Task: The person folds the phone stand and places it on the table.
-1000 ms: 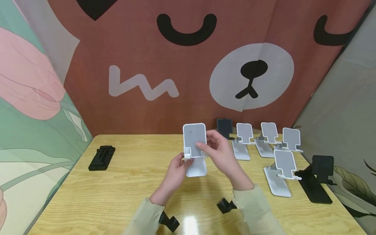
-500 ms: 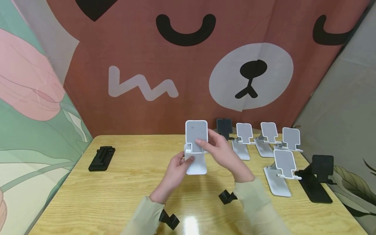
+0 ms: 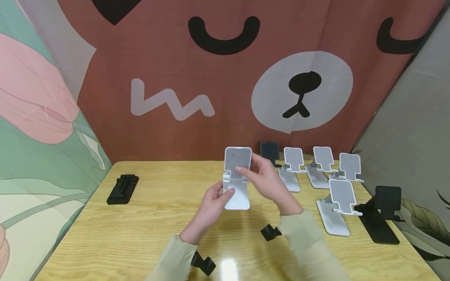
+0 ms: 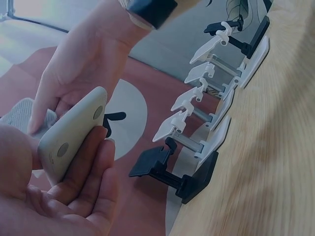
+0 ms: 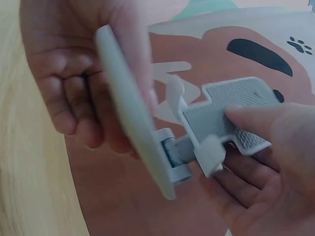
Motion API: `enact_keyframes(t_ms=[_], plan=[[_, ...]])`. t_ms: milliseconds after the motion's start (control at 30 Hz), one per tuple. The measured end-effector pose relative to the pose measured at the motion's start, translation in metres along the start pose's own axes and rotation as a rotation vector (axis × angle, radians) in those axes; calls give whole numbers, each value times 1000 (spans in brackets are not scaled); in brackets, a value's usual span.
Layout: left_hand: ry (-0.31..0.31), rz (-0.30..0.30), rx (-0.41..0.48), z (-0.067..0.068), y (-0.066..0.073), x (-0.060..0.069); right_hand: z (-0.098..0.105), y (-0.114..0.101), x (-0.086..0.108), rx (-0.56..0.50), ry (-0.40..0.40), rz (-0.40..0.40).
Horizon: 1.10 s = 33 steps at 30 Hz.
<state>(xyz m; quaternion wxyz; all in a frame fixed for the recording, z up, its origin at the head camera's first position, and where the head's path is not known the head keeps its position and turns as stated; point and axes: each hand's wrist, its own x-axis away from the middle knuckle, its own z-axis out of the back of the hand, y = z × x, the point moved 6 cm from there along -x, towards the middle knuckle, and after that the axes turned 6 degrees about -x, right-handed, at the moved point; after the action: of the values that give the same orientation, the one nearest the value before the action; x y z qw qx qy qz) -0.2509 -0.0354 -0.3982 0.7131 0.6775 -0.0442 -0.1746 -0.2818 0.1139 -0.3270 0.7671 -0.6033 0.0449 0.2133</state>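
Note:
Both hands hold a white phone stand (image 3: 238, 160) with a grey pad above the table. My left hand (image 3: 212, 203) grips its base (image 5: 128, 103), thumb on the upper face and fingers beneath. The grey back panel is pinched by my right hand (image 3: 263, 179), its thumb on the pad and its fingers behind. In the right wrist view the panel stands tilted away from the base on a short hinged arm (image 5: 183, 150). Round feet show on the underside of the base (image 4: 74, 132) in the left wrist view.
Several unfolded white stands (image 3: 293, 158) and two black ones (image 3: 386, 201) stand at the table's right side. A folded black stand (image 3: 122, 189) lies at the left. Behind the table (image 3: 158, 234) hangs a printed cloth (image 3: 168, 136).
The held stand has shifted slightly right. Its panel now sits higher over the base, so more of the base shows. Both hands keep their hold.

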Motion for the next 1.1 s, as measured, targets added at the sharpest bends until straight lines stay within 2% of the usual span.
enact_keyframes(t_ms=[167,367,633,967,1100], plan=[[-3,5,6,-3,1,0,2,0,-1,94,88,20],[-4,7,6,-3,1,0,2,-1,-1,125,111,27],[7,25,-8,-4,-1,-1,5,-4,-1,60,94,2],[22,44,-13,-4,-2,1,15,-12,-4,-14,166,-51],[21,44,-5,-5,-3,0,16,-11,-4,-24,168,-104]])
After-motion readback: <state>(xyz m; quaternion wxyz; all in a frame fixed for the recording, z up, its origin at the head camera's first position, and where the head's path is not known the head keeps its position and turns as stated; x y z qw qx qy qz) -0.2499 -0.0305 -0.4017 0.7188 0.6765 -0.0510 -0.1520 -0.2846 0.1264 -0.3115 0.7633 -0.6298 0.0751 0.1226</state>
